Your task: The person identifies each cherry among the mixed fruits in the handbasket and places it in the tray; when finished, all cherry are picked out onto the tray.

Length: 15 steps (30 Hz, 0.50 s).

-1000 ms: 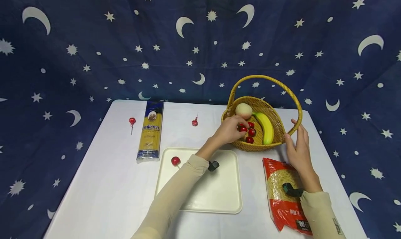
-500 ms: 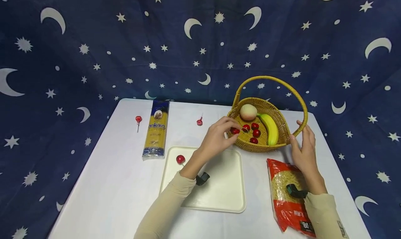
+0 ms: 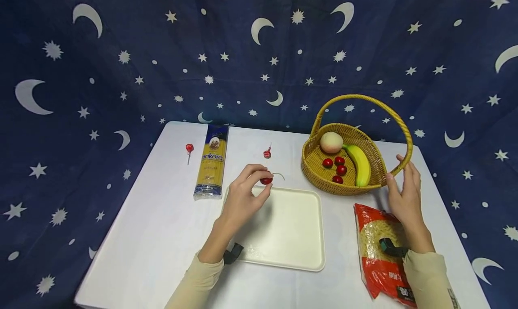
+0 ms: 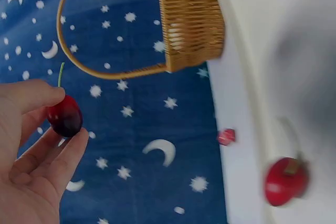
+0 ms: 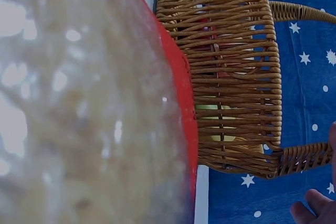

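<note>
I'm mid-carry: my left hand [image 3: 243,196] pinches a cherry [image 3: 265,181] above the tray [image 3: 291,237], while my right hand [image 3: 404,194], fingers relaxed, steadies the basket [image 3: 311,165] at three o'clock; next, lower gently.

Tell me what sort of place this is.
Probably a staged tabletop set, not a real kitchen: a star-and-moon cloth hangs behind a white table laid with a tray, a wicker basket of fruit and packets of pasta.
</note>
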{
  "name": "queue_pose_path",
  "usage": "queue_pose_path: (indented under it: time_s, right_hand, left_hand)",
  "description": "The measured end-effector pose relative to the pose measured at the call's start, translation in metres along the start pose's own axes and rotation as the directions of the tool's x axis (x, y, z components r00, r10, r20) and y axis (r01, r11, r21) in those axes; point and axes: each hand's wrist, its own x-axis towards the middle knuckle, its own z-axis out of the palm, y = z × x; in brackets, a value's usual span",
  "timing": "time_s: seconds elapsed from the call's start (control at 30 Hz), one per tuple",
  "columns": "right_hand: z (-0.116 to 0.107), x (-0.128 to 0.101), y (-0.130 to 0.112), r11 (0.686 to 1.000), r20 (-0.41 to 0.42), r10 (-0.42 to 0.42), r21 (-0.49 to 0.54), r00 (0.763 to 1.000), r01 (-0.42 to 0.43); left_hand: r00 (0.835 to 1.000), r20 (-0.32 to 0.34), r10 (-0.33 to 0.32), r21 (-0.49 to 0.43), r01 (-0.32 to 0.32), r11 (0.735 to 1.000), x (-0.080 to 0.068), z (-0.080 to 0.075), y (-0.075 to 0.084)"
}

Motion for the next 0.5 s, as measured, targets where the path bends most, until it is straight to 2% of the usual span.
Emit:
queue_pose_path:
  time_s: [0.2,0.5]
  right_hand:
    - [0.002,0.000,-0.002,1.000,0.008,0.015,0.004,1.000,-0.015]
    - [-0.002,0.001,0.000,1.000,0.023,0.017,-0.003,1.000,-0.017]
  left_hand:
    - [0.999,-0.040,-0.008,0.056,0.011,0.998,-0.030,0.003,-0.017]
    - [0.999,-0.010,-0.051,0.170,0.052,0.984,-0.049,0.026,-0.033]
